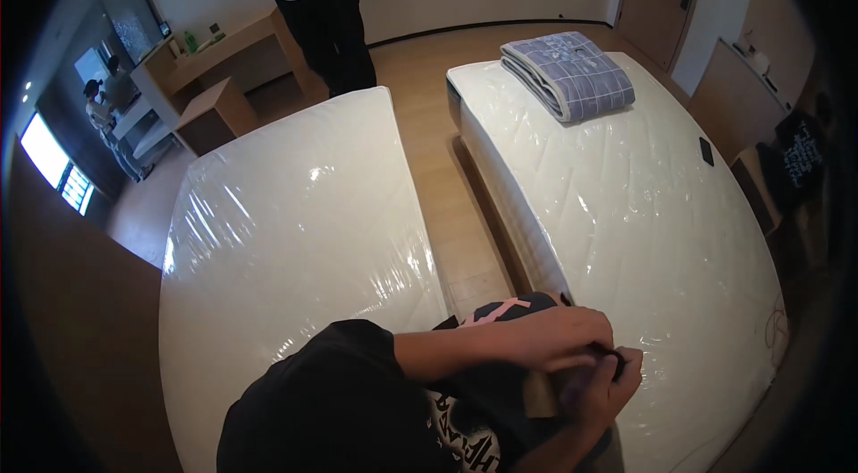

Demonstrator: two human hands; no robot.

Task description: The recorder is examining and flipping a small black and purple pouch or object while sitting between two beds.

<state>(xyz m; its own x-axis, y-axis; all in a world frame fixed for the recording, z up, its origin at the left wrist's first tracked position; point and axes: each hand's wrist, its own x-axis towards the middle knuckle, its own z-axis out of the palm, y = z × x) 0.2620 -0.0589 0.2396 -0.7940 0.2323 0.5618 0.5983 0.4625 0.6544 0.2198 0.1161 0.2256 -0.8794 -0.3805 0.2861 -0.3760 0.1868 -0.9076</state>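
My left hand (570, 337) reaches across from a black sleeve, its wrist bent and its fingers curled down against my right hand. My right hand (613, 386) pinches a small black band or strap (618, 359) between thumb and fingers. The left fingertips meet at this same black piece, partly hidden behind the wrist. Both hands are close to my body, over the near edge of the right mattress (643, 238), which is wrapped in clear plastic. Dark cloth with pink patches (506, 311) shows just beyond my left forearm.
A second plastic-wrapped mattress (301, 225) lies to the left across a narrow floor gap (442, 191). On the right mattress are a folded checked quilt (570, 74) and a black phone (706, 151). A person (315, 3) stands beyond, near a wooden desk (228, 44).
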